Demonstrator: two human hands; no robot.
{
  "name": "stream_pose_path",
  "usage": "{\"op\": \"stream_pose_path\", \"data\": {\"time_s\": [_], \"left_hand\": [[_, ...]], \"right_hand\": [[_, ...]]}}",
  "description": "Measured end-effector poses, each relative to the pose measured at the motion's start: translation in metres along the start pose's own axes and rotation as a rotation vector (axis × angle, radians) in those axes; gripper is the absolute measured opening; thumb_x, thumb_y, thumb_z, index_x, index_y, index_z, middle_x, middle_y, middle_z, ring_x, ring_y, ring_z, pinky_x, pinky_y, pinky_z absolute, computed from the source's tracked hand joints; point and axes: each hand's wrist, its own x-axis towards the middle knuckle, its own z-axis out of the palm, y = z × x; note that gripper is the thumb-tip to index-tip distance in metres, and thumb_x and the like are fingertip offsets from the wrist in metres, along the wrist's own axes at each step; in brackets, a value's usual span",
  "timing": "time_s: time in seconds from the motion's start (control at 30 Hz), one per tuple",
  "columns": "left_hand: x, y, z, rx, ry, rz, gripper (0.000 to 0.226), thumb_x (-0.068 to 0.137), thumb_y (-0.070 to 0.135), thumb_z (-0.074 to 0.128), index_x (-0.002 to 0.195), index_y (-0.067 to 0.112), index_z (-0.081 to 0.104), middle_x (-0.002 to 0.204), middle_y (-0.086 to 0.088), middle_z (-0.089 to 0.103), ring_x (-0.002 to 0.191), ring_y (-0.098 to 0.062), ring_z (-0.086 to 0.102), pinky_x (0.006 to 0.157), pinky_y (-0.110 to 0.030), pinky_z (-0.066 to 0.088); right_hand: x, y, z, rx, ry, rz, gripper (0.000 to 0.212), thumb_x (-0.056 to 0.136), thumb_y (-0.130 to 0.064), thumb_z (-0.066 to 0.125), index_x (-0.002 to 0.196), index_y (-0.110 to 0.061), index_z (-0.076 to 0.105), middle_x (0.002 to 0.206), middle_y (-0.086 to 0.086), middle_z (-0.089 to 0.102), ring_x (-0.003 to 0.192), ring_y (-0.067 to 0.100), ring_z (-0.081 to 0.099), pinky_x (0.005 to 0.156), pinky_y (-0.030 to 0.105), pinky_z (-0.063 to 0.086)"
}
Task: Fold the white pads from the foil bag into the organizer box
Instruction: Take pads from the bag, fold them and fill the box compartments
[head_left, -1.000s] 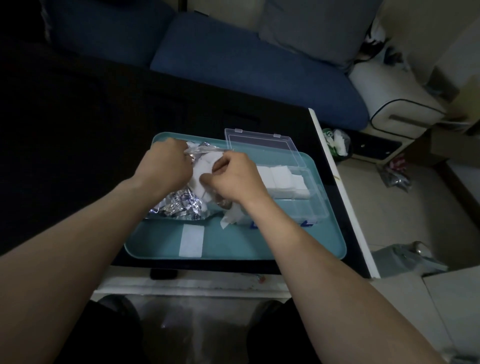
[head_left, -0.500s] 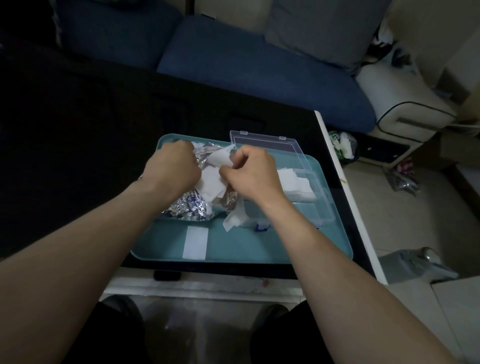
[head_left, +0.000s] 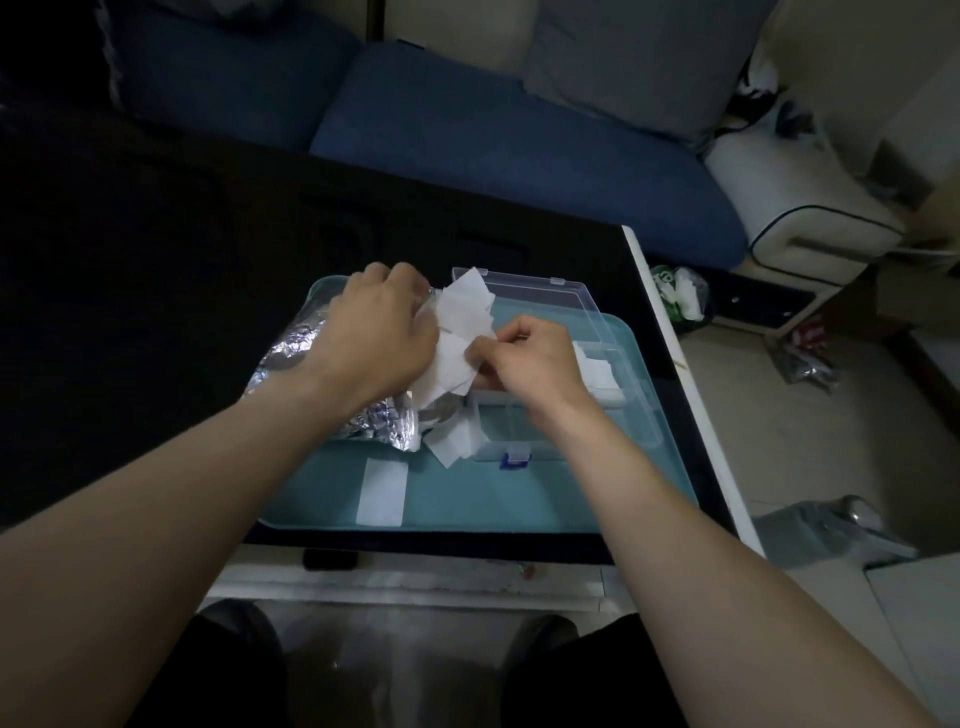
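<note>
While crinkled foil bag (head_left: 332, 374) lies below, both hands' fingers (head_left: 480, 353) pinch soft white square pads (head_left: 457, 332).

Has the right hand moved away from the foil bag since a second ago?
Yes. The right hand has shifted rightward off the foil bag, now over the organizer box, pinching a white pad.

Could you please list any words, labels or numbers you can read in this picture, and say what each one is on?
None can be read.
Foil bag: blue print on the crinkled silver foil, too blurred to read.
Pale strip on the teal tray: looks blank.
Organizer box: a blue latch, no text visible.
Green and white bag on the floor: markings too small to read.
</note>
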Motion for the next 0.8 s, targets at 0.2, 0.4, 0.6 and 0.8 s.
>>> {"op": "stream_pose_path", "data": {"time_s": [0.2,0.4,0.6,0.8], "left_hand": [[-0.005,-0.003,0.001,0.094,-0.255,0.067,0.069,0.082,0.053,0.056,0.142,0.024,0.041,0.136,-0.012,0.041,0.128,-0.034,0.039,0.106,-0.054,0.036],[-0.014,-0.003,0.007,0.187,-0.317,0.123,0.09,0.076,0.057,0.069,0.149,0.024,0.027,0.141,-0.009,0.036,0.132,-0.031,0.033,0.109,-0.053,0.032],[-0.009,-0.005,0.007,0.218,-0.268,0.099,0.071,0.087,0.036,0.064,0.148,0.021,0.032,0.141,-0.01,0.039,0.13,-0.032,0.036,0.108,-0.051,0.033],[-0.005,-0.01,0.007,0.364,-0.247,0.062,0.067,0.088,0.015,0.061,0.147,0.024,0.032,0.139,-0.014,0.041,0.129,-0.034,0.037,0.106,-0.05,0.033]], "right_hand": [[-0.003,0.005,0.014,-0.092,-0.11,-0.008,0.018,0.07,-0.019,0.081,0.08,-0.021,0.067,0.086,0.006,0.076,0.083,0.027,0.074,0.078,0.05,0.062],[-0.003,-0.008,0.019,0.019,-0.148,-0.015,0.017,0.091,-0.022,0.069,0.095,-0.006,0.069,0.091,0.014,0.076,0.081,0.029,0.075,0.08,0.054,0.06],[0.003,-0.006,0.019,-0.173,-0.114,-0.069,0.026,0.092,-0.027,0.067,0.088,-0.001,0.064,0.088,0.02,0.072,0.076,0.038,0.073,0.074,0.06,0.058],[0.002,-0.01,-0.006,-0.027,-0.036,-0.017,0.026,0.098,-0.011,0.062,0.103,0.014,0.057,0.101,0.02,0.072,0.067,0.029,0.075,0.065,0.049,0.062]]}}
